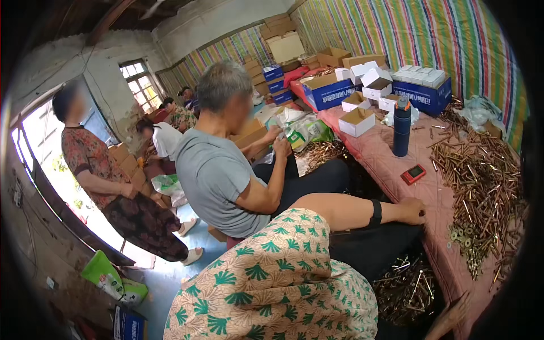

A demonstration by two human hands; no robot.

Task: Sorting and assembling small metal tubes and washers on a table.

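My left hand [412, 211], a dark band round its wrist, rests at the edge of the pink quilted cover [391, 153]. Its fingers are curled in, with a small dark bit at their tips that I cannot make out. Low on the right, my right hand [451, 317] shows only partly, fingers stretched out by the cover's edge. A big heap of copper-coloured, bolt-like metal rods [476, 175] lies on the cover, with small washers [462, 233] at its near side. More metal rods [405, 289] lie lower down, between my two arms.
A small red device [413, 174] and a dark blue bottle [402, 133] stand on the cover. Behind them are white boxes [357, 122] and blue cartons [422, 97]. A co-worker in grey [215, 175] sits close on my left; another person [107, 181] stands by the doorway.
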